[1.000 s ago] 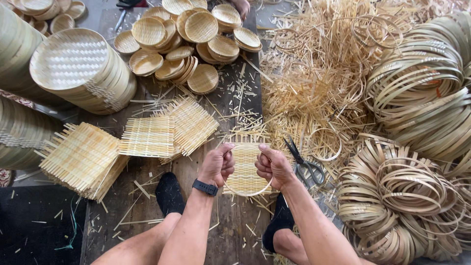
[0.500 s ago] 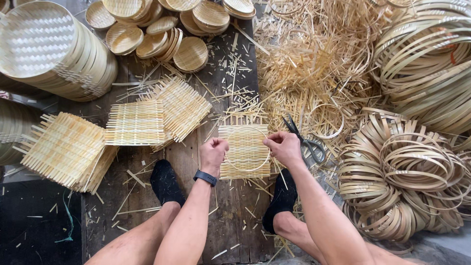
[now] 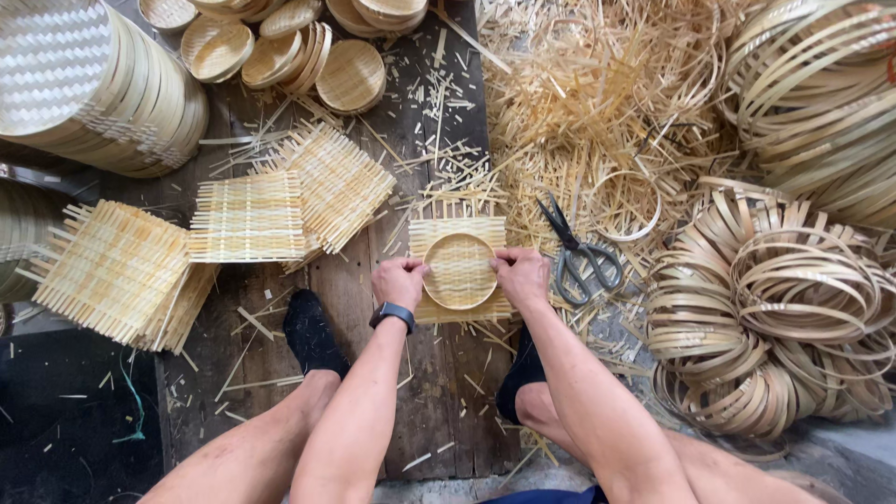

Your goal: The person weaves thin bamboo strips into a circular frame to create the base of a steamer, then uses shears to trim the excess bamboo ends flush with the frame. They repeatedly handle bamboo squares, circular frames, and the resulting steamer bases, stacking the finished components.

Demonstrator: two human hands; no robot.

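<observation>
A square woven bamboo mat point(image 3: 459, 233) lies flat on the wooden floor boards in front of me. A round bamboo ring point(image 3: 459, 271) sits pressed on top of it. My left hand point(image 3: 399, 283) grips the ring's left edge, a dark watch on that wrist. My right hand point(image 3: 523, 277) holds the ring's right edge. Both hands press down on ring and mat together. My feet in black socks rest just below the mat.
Black-handled scissors point(image 3: 579, 252) lie right of my right hand. More woven mats point(image 3: 247, 217) are stacked to the left. Small finished baskets point(image 3: 350, 77) and a large basket stack point(image 3: 84, 84) sit at the top. Coiled bamboo strips point(image 3: 793, 299) and loose shavings point(image 3: 597, 112) fill the right.
The mat has gone from held up in my hands to lying flat on the floor, and the ring now sits on it. My view has tilted downward.
</observation>
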